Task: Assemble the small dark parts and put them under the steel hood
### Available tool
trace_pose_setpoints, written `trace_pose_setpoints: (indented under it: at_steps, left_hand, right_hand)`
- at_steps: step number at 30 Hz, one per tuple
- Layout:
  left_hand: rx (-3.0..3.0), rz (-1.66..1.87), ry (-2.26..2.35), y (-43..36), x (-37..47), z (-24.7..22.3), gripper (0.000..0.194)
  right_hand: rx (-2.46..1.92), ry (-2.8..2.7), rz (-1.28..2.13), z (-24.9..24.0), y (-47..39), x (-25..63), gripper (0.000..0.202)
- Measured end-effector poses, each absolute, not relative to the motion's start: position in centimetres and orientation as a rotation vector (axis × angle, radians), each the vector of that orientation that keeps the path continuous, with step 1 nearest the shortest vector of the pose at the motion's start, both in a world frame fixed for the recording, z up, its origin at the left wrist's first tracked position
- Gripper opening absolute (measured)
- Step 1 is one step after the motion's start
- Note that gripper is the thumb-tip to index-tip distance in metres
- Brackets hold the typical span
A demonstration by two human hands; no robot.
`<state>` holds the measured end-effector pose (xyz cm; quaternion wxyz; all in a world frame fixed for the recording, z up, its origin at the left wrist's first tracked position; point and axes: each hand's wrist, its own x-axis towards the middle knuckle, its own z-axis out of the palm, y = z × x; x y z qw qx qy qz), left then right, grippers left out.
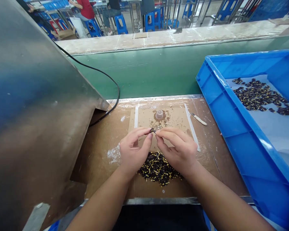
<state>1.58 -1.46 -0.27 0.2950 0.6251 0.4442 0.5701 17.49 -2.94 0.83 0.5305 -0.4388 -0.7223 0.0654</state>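
Note:
My left hand [136, 148] pinches a small dark part [151, 130] between thumb and forefinger, above the cardboard sheet. Close against it, my right hand [177, 146] has its thumb and forefinger pressed together on a tiny dark piece [154, 131], too small to name. The fingertips of both hands nearly meet. Below them lies a pile of small black and yellow parts [160, 170], partly covered by my hands. Beyond the fingers a small clear cup [160, 115] stands on the stained cardboard sheet [144, 115], which has white tape along its sides.
A blue bin [227, 128] on the right holds more black and yellow parts [260, 94] on white paper. A white-handled knife [199, 119] lies beside the cardboard. At left stand a metal housing [38, 96] and a black cable [98, 69]. A green wall [139, 73] bounds the back.

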Motion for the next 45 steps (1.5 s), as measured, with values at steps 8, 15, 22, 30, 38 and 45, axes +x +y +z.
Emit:
trace_pose_setpoints:
  at_steps: [8, 15, 22, 30, 38, 45]
  left_hand:
    - [1.643, 1.563, 1.207, -1.5, 1.8, -0.9, 0.014]
    - [1.677, 1.562, 1.218, -1.4, 1.7, -1.0, 0.010]
    - [1.650, 1.593, 1.262, -1.6, 1.5, -1.5, 0.008]
    - [1.630, 1.528, 1.175, -2.0, 2.0, -1.4, 0.017]
    - [1.645, 1.488, 1.196, -1.7, 2.0, -1.5, 0.016]
    - [1.603, 1.520, 1.234, -1.7, 2.0, -2.0, 0.014]
  right_hand:
    - [-1.001, -1.782, 0.103, 0.3, -3.0, 17.5, 0.032]
    - [-0.983, -1.834, 0.138, 0.3, -3.1, 17.3, 0.025]
    - [-0.928, -1.829, 0.088, 0.2, -3.0, 16.9, 0.020]
    - [-1.047, -1.613, 0.193, 0.6, -2.8, 16.8, 0.013]
    - [-1.063, -1.598, 0.269, 0.6, -2.7, 16.9, 0.016]
    - [-0.987, -1.652, 0.180, -0.2, -2.5, 16.7, 0.016]
